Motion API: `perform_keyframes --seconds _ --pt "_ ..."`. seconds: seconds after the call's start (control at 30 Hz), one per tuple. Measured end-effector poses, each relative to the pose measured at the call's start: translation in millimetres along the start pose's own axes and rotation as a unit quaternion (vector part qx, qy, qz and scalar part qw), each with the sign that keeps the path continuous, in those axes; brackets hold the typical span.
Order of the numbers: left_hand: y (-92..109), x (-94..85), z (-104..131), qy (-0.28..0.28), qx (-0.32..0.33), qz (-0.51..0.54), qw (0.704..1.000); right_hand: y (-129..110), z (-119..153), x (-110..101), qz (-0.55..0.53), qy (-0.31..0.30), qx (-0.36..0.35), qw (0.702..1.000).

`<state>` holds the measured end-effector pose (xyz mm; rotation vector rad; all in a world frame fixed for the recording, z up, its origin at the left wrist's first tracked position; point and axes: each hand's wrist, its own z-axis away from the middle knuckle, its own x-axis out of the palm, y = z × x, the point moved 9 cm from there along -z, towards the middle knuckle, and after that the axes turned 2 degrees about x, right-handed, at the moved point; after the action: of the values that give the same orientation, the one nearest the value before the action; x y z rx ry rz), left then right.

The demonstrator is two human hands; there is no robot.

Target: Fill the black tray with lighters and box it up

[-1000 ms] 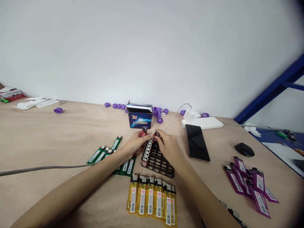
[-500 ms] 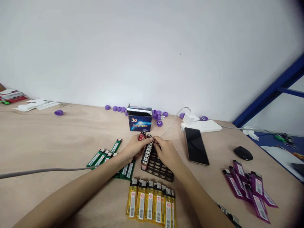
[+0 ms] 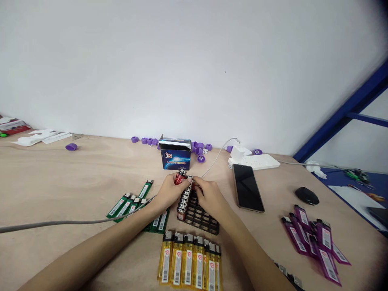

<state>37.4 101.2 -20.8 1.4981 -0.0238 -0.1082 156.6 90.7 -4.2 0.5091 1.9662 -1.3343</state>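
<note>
A black gridded tray (image 3: 202, 221) lies on the table, with a row of red lighters (image 3: 184, 201) standing upright along its left side, metal tops up. My left hand (image 3: 170, 191) is closed around loose red lighters (image 3: 180, 178) at the far end of that row, its thumb reaching over the row's top. From the other side, my right hand (image 3: 211, 196) pinches at the same far end; a bit of red lighter shows at its fingertips, mostly hidden. Green lighters (image 3: 123, 207) lie left of the tray, partly under my left forearm. Yellow lighters (image 3: 188, 260) lie in front of it.
An open blue lighter box (image 3: 176, 158) stands behind my hands, among purple caps (image 3: 201, 159). To the right are a phone (image 3: 247, 188), a white power strip (image 3: 260, 161), a black mouse (image 3: 307, 195) and purple lighters (image 3: 325, 238). A grey cable (image 3: 60, 222) crosses from the left.
The whole view has shifted slightly, so things appear a little further left. Both hands stay at the far end of the row, with the loose red lighters still in my left hand.
</note>
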Motion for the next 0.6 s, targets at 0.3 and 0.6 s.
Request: perform_keyframes --seconds 0.3,0.6 --pt "4 -1.3 2 -0.003 -0.003 0.045 0.999 0 0 -10 -0.032 0.049 0.012 0.998" --pt "31 7.3 11 -0.088 0.004 0.155 0.984 -9 0 -54 -0.136 0.157 0.049 0.977"
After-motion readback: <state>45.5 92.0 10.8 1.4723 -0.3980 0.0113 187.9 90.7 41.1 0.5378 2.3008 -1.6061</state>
